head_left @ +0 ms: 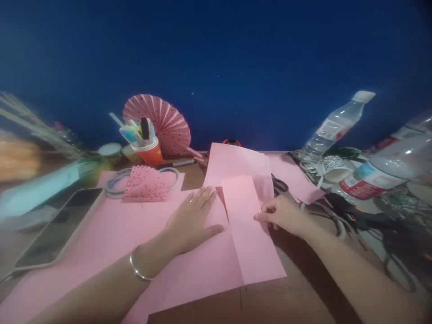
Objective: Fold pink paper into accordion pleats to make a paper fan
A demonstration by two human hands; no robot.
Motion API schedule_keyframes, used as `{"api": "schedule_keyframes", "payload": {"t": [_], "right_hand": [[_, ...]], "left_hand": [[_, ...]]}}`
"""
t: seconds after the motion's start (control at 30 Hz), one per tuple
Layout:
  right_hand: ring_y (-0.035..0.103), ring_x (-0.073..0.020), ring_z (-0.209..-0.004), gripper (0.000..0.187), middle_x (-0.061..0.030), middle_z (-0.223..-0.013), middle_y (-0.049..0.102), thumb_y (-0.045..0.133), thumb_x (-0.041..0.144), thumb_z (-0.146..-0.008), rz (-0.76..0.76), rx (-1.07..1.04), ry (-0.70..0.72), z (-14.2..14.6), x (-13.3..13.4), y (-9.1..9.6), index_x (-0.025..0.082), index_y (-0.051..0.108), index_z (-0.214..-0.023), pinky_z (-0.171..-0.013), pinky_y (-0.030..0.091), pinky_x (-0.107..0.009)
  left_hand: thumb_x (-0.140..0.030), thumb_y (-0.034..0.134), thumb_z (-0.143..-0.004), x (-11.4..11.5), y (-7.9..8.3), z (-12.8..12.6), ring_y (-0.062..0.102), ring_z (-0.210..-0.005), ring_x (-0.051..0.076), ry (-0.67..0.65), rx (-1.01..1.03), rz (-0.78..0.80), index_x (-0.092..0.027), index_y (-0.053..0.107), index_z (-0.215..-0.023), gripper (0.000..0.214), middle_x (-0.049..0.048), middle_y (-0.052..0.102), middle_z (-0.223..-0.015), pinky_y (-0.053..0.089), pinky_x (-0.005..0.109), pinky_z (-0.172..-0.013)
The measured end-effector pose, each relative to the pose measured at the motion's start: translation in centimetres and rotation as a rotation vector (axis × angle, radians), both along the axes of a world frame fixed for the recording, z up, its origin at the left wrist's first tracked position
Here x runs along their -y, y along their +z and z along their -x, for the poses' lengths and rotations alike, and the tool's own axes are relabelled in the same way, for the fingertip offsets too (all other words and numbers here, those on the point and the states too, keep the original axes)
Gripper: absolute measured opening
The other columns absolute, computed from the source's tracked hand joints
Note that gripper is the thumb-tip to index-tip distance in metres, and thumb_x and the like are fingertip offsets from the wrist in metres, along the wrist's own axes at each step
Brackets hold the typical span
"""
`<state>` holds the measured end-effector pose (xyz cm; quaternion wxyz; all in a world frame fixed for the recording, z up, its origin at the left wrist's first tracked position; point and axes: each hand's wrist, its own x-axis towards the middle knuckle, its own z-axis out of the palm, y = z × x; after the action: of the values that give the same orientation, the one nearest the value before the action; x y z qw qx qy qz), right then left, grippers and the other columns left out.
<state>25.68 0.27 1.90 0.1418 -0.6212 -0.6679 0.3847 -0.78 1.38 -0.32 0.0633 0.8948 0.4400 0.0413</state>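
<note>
My left hand [194, 220] lies flat with fingers stretched over a large pink paper sheet [202, 274], a ring and a bracelet on it. To its right, my right hand [278, 213] pinches the right edge of a long pink paper strip [253, 238] between thumb and fingers. The strip lies along the right side of the large sheet, partly over it. Behind both hands, another pink sheet [241, 166] curls up off the table. Partly hidden beside it are the dark handles of scissors [280, 184].
A spotted pink folded paper [146, 184] and a phone [60, 229] lie at left. Behind them stand a cup of pens [148, 152] and a round pleated paper fan [158, 117]. Plastic bottles [334, 126] and cables [337, 220] crowd the right. A blue wall [216, 58] rises behind.
</note>
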Motion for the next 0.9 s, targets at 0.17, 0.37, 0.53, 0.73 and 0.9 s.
{"api": "schedule_keyframes", "payload": {"t": [0.17,0.37,0.53,0.73,0.9], "right_hand": [[0.046,-0.009,-0.035,0.034,0.0025,-0.037,0.05,0.059,0.041,-0.067,0.009,-0.008,-0.016,-0.3,-0.1,-0.3,0.017,0.05,-0.045,-0.04,0.031,-0.021],[0.04,-0.0073,-0.031,0.037,0.0027,-0.034,0.048,0.057,0.048,-0.068,0.151,-0.032,0.031,-0.7,0.2,-0.4,0.016,0.053,-0.049,-0.036,0.025,-0.02],[0.037,-0.0059,-0.028,0.032,0.0054,-0.031,0.044,0.066,0.044,-0.061,0.365,-0.01,0.123,0.0,1.0,0.9,0.016,0.056,-0.05,-0.035,0.021,-0.019],[0.04,-0.0061,-0.028,0.034,0.0046,-0.028,0.045,0.064,0.041,-0.062,0.382,0.019,0.104,0.4,1.0,1.4,0.016,0.051,-0.043,-0.038,0.025,-0.018],[0.038,-0.0057,-0.027,0.035,0.0048,-0.027,0.045,0.065,0.04,-0.062,0.385,0.011,0.103,0.3,1.0,1.1,0.016,0.049,-0.043,-0.037,0.025,-0.018]], "left_hand": [[-0.063,0.028,-0.078,0.0,0.0,0.1,0.01,-0.132,0.025,-0.001,0.003,-0.013,-0.018,0.007,-0.139,0.078,0.0075,0.009,-0.145,0.012,0.04,-0.106],[-0.065,0.029,-0.077,-0.1,-0.2,0.1,0.009,-0.132,0.025,-0.003,0.006,-0.008,-0.018,0.009,-0.139,0.08,0.008,0.01,-0.145,0.011,0.04,-0.106],[-0.068,0.03,-0.075,0.1,0.4,-0.1,0.005,-0.132,0.029,0.018,0.002,-0.008,-0.017,0.01,-0.139,0.084,0.0096,0.01,-0.145,0.013,0.042,-0.106],[-0.072,0.024,-0.071,3.1,0.8,-1.3,0.007,-0.131,0.034,0.016,-0.033,0.037,-0.007,0.014,-0.137,0.093,0.0183,0.014,-0.143,0.009,0.049,-0.105],[-0.08,0.024,-0.062,4.5,0.4,-1.7,0.0,-0.13,0.038,0.024,-0.056,0.065,-0.004,0.017,-0.136,0.107,0.023,0.009,-0.142,0.005,0.055,-0.103]]}}
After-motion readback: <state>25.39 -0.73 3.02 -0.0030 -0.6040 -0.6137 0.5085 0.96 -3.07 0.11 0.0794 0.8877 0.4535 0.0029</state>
